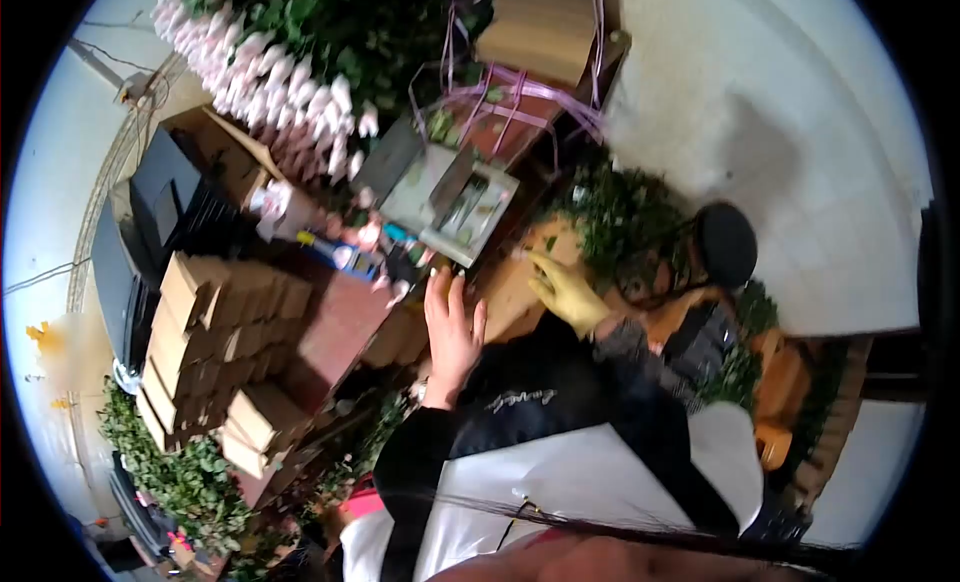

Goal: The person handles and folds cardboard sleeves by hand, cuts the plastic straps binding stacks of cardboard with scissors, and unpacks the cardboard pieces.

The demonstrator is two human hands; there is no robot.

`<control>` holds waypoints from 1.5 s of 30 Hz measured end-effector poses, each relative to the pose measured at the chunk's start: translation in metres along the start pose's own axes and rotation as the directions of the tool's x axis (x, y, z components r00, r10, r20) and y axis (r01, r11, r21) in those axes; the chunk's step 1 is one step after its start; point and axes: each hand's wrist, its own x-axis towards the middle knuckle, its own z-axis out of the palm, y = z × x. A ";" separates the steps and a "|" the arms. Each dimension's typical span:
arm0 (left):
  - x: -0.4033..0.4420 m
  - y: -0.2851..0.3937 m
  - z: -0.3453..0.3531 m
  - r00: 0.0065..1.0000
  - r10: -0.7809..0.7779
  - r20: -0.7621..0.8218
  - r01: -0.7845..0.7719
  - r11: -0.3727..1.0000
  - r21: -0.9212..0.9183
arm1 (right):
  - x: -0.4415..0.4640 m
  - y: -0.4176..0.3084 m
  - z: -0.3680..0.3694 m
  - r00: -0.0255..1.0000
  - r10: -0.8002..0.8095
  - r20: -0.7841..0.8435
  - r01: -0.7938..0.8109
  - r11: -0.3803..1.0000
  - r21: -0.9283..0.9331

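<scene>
My left hand [453, 332], bare, is raised just in front of the table edge with its fingers apart and nothing in it. Close beyond its fingertips stands a pale metal box-like device [455, 204] with a slot and a raised plate. My right hand [568, 294] wears a yellow glove; its fingers are spread and I see nothing in them. It hovers beside the device's near corner, over a brown cardboard surface [515, 302]. To the left of the device lie a blue-and-yellow tool [338, 254] and small pink petals.
Many pale pink wrapped flowers [270, 82] with green leaves lie at the far left. Folded cardboard pieces [215, 332] are stacked on the reddish table [340, 327]. Purple straps [515, 87] hang over the far end. A round black stool [725, 244] stands right, by leafy cuttings [625, 207].
</scene>
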 end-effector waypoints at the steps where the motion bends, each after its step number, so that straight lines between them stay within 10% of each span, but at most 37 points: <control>1: 0.021 0.009 0.019 0.999 0.023 0.029 -0.022 0.999 -0.042 | 0.009 0.016 -0.026 0.997 0.068 -0.032 -0.067 0.997 0.032; 6: 0.105 0.050 0.080 0.971 0.156 0.180 -0.154 0.988 -0.024 | 0.070 0.062 -0.104 0.980 0.195 -0.048 -0.173 0.940 0.293; 10: 0.158 0.055 0.123 0.957 0.142 0.254 -0.128 0.989 -0.074 | 0.156 0.094 -0.135 0.968 -0.059 -0.245 0.098 0.984 0.149; 17: 0.259 0.031 0.206 0.955 -0.076 0.286 0.182 0.913 -0.365 | 0.299 0.194 -0.160 0.892 0.142 -0.429 -0.149 0.989 0.018; 21: 0.340 0.048 0.222 0.962 -0.129 0.242 0.240 0.826 -0.511 | 0.378 0.204 -0.218 0.856 -0.119 -0.504 -0.055 0.947 -0.318; 27: 0.425 0.027 0.280 0.976 -0.185 0.112 0.216 0.818 -0.532 | 0.484 0.253 -0.256 0.971 -0.179 -0.156 0.025 0.732 -0.681; 31: 0.486 -0.006 0.308 0.944 -0.325 0.060 0.325 0.880 -0.346 | 0.523 0.312 -0.232 0.961 -0.271 -0.063 0.034 0.338 -0.940; 35: 0.553 -0.055 0.333 0.994 0.003 -0.107 0.015 0.986 0.166 | 0.520 0.259 -0.286 0.988 -0.087 0.131 0.155 0.698 -0.700; 37: 0.587 -0.078 0.332 0.984 0.145 0.100 -0.171 0.925 0.340 | 0.525 0.257 -0.297 0.982 -0.065 0.175 0.167 0.718 -0.676; 40: 0.633 -0.105 0.331 0.848 0.382 0.367 -0.514 0.759 0.400 | 0.533 0.235 -0.338 0.967 -0.067 0.244 0.208 0.758 -0.618; 45: 0.693 -0.115 0.339 0.728 0.622 0.289 -0.684 0.634 0.360 | 0.550 0.244 -0.359 0.946 -0.028 0.322 0.190 0.855 -0.483</control>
